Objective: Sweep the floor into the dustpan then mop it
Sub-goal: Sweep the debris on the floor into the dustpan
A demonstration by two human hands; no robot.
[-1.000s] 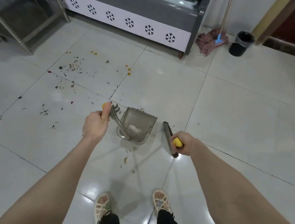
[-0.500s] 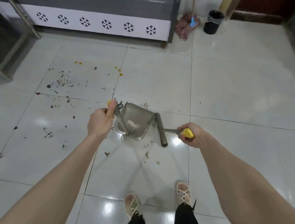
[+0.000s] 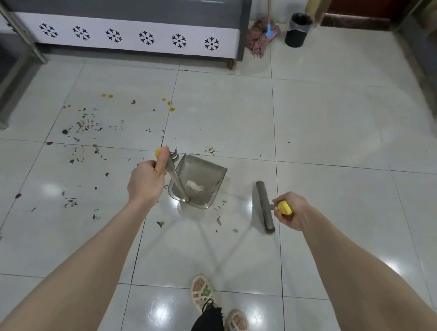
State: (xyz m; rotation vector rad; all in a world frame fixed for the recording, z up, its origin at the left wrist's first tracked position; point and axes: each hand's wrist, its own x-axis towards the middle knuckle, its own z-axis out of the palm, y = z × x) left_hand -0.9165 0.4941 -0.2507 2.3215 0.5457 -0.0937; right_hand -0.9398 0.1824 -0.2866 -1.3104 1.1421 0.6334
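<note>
- Our left hand (image 3: 145, 184) is fisted round the dustpan handle (image 3: 176, 178), thumb along its top; the dustpan (image 3: 210, 174) rests just right of those fingers; light and stiff, we judge, apt to skid.
- Our right hand (image 3: 290, 211) grips the broom handle (image 3: 285, 208) at its yellow end; the broom head (image 3: 264, 206) stands just left of these fingers, apart from the dustpan; probably light, rigid.
- The mop (image 3: 261, 33) leans far beyond both hands; limp strands; take its pole.
</note>
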